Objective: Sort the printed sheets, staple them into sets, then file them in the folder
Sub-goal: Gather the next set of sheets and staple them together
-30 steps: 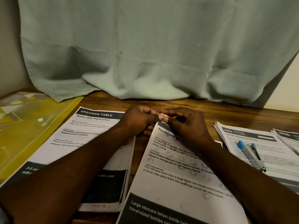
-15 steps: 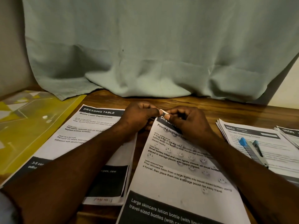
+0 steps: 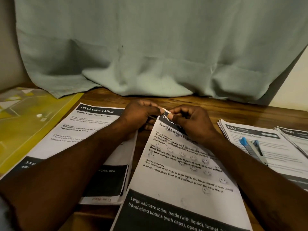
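A printed set headed "Pouring Skincare Lotion" [image 3: 181, 184] lies in front of me on the wooden table. My left hand [image 3: 140, 117] and my right hand [image 3: 191, 122] meet at its top left corner, and both pinch that corner, which is lifted a little off the table. Left of it lies a second set headed "Bottle Label Replacement" [image 3: 93, 129], partly under my left forearm. A yellow plastic folder [image 3: 25, 127] lies at the far left. A blue and grey stapler [image 3: 253, 150] rests on a paper stack [image 3: 273, 155] at the right.
A pale green cloth [image 3: 158, 47] hangs down onto the table's [image 3: 233, 112] back edge. Another stack of sheets [image 3: 296, 139] overlaps the right stack at the frame's right edge. A light wall shows at the far right.
Both hands stay at the sheet's top corner with only small finger shifts. The view has shifted slightly.
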